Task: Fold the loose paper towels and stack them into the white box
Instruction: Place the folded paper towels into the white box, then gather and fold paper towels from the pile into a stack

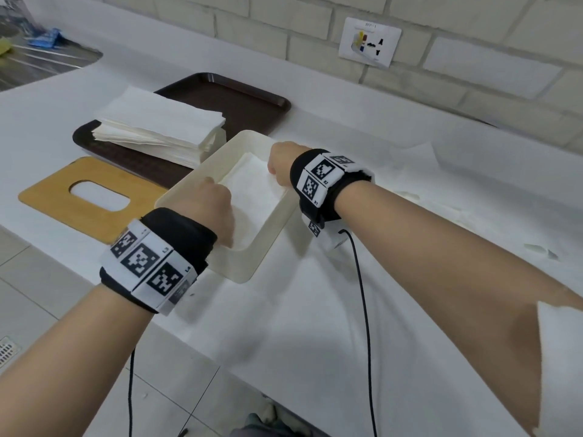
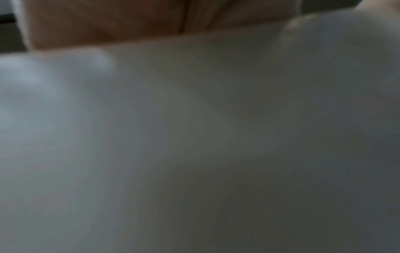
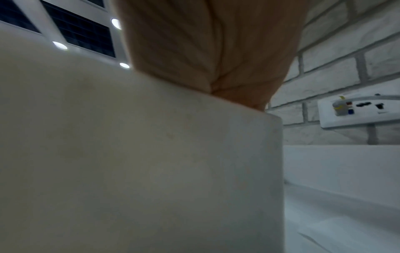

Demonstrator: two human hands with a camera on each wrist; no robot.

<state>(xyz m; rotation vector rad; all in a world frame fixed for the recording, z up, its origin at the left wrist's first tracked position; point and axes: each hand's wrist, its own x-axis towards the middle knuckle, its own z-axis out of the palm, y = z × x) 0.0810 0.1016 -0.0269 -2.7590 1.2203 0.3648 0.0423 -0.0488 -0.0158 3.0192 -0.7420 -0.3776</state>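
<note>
The white box (image 1: pixel 189 197) sits mid-frame on the bench (image 1: pixel 347 310), with at least one folded paper towel (image 1: pixel 252 184) lying flat inside. Both hands reach into it: left hand (image 1: pixel 214 206) at the near-left rim, right hand (image 1: pixel 280 162) at the far-right rim. Their fingers are hidden below the knuckles, so I cannot tell whether they press or pinch the towel. A thick stack of towels (image 1: pixel 157 127) waits on the brown tray (image 1: pixel 236 99), upper left, so most work probably remains. The wooden lid (image 1: pixel 63 197) lies off, left. The wrist views show mainly the blurred box wall.
</note>
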